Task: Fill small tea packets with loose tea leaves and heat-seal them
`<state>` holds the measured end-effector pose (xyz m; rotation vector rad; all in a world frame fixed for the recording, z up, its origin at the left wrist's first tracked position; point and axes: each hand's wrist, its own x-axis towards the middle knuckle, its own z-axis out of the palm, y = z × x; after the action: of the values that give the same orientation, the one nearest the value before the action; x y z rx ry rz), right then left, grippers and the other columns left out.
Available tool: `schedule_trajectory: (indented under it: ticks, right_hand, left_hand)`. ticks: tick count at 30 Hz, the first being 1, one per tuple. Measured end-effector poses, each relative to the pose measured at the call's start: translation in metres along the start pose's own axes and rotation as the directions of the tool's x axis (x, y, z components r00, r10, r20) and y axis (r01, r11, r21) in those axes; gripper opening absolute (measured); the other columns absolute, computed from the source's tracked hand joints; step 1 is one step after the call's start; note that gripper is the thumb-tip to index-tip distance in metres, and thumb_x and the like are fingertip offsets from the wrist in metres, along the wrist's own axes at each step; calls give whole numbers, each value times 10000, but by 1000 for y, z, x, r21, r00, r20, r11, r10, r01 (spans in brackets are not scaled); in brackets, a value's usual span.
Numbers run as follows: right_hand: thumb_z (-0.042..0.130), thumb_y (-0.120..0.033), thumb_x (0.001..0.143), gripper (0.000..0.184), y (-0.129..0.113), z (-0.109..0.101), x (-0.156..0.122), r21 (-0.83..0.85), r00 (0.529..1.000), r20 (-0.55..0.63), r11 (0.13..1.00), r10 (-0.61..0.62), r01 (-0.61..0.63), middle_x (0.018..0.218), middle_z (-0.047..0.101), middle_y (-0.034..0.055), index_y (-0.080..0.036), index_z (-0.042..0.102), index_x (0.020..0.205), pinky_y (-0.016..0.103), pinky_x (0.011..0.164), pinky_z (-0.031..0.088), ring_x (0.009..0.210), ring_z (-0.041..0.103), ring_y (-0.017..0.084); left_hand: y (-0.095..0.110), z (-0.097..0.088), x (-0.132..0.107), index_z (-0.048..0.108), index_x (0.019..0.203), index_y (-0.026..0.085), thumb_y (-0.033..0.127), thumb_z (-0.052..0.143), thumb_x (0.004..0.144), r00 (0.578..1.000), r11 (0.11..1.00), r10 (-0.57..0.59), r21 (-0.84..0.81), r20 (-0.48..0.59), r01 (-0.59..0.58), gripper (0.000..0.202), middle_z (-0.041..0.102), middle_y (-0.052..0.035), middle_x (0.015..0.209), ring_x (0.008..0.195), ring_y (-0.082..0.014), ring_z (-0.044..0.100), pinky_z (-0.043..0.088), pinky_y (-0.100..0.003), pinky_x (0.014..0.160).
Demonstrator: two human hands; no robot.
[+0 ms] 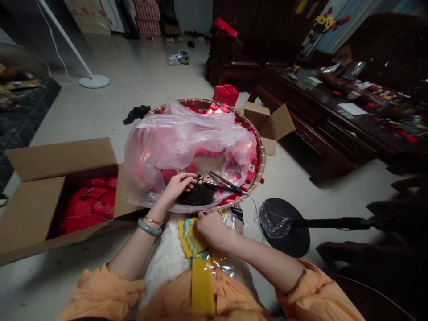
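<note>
My left hand [179, 186] is over the near rim of the basket, fingers loosely stretched and a little apart. Just below and beside its fingertips lies a heap of dark, shredded leaves that look like dry tea [199, 195]. A black, hair-straightener-like clamp [227, 183] rests at the heap's right side, its two arms apart and a white cord trailing off. My right hand [213, 228] is closed at the top of some yellow packets with teal patterns [189, 238] on my lap; its fingertips are partly hidden. Crumpled clear plastic [227, 267] lies beside these packets.
A round woven basket [262, 156] holds pink plastic [174, 138] and red packets [220, 109]. At left stands an open carton [67, 154] of red packets. Another open carton [284, 122], a red box [226, 93], a black round base [284, 227] and a dark wooden table [314, 129] are nearby.
</note>
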<state>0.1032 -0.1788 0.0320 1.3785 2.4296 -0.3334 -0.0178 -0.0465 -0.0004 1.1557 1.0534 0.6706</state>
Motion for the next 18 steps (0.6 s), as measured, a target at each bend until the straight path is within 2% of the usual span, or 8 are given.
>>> schedule_trajectory:
  ticks: [5,12,18]
  right_hand:
    - [458,-56,843,213,7,13,-1,41,999,-47,999,3,-1,941,658,146,-100,619,976,311,606,493,821,654,245]
    - [458,-18,832,243,9,17,4,59,997,76,998,-14,10,909,696,156,-71,675,928,287,660,500,815,676,235]
    - [492,-29,818,243,15,22,8,41,996,76,999,-38,35,838,711,150,-87,711,905,254,677,484,767,679,206]
  left_hand:
    - [-3,0,-5,652,1009,131,369,643,707,1000,1000,-4,6,17,4,384,699,-86,901,656,-105,592,459,-227,602]
    - [-7,-3,-5,646,1011,130,386,651,699,1000,1000,-17,3,8,16,404,698,-89,898,663,-111,600,454,-222,586]
    - [-10,-4,-6,637,1027,127,384,643,706,999,1000,-29,-1,14,29,411,694,-89,908,666,-106,596,451,-217,586]
